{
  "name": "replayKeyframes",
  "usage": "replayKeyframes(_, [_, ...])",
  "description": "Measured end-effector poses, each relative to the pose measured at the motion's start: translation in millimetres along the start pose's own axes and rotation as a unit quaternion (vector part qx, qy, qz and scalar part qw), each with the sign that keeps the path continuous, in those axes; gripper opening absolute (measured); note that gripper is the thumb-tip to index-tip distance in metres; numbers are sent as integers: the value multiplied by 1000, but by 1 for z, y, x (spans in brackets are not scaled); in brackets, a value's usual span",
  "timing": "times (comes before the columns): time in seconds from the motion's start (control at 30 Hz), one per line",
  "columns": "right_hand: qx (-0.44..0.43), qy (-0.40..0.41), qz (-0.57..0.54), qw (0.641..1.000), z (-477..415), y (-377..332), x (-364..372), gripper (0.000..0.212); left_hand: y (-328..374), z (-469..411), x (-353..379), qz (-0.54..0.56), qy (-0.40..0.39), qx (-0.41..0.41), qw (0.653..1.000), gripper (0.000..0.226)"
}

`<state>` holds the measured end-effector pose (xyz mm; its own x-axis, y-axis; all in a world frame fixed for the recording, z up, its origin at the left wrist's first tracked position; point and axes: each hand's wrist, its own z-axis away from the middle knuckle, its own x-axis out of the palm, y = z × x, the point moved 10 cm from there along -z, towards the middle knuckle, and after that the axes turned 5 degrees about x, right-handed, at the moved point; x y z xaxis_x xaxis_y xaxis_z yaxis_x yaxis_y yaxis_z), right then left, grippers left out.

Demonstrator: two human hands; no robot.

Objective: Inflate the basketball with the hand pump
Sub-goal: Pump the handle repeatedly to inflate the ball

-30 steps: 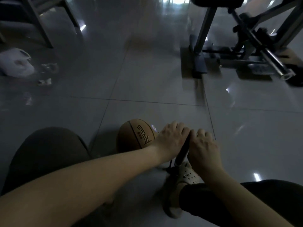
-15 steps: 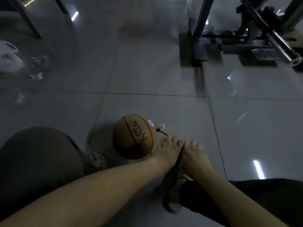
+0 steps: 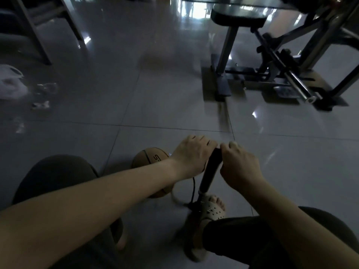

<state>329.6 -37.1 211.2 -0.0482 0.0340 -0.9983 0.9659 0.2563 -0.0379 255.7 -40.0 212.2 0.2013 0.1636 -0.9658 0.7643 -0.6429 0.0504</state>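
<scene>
A brown basketball (image 3: 149, 159) lies on the grey tiled floor, mostly hidden behind my left forearm. The black hand pump (image 3: 209, 171) stands upright just right of it, its base under my right foot in a pale perforated sandal (image 3: 212, 210). A thin black hose (image 3: 193, 189) runs from the pump base toward the ball. My left hand (image 3: 191, 154) and my right hand (image 3: 240, 166) both grip the pump's top handle, one on each side, with the handle raised.
A metal weight bench frame (image 3: 272, 61) with a chrome bar (image 3: 299, 90) stands at the back right. Chair legs (image 3: 33, 33) rise at the back left. A white plastic bag (image 3: 10, 84) and small scraps (image 3: 41, 104) lie on the floor at far left.
Half a second ago both hands had pushed the handle down low by the foot; now they have pulled it up high, and the view has tilted up.
</scene>
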Motion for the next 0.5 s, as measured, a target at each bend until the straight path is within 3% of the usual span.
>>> replayKeyframes(0.07, [-11,25,5,1000,5,-1,-6,11,3,1,-12,2,35,10,999,30])
replayKeyframes(0.23, [2,-16,14,1000,19,-5,46,29,11,20,46,1,-17,-21,1000,42])
replayKeyframes(0.4, [29,-75,4,997,16,1,104,10,5,33,105,15,-75,-90,993,39])
replayKeyframes(0.5, [30,-107,-1,994,16,2,131,12,3,39,130,23,-76,-97,992,31])
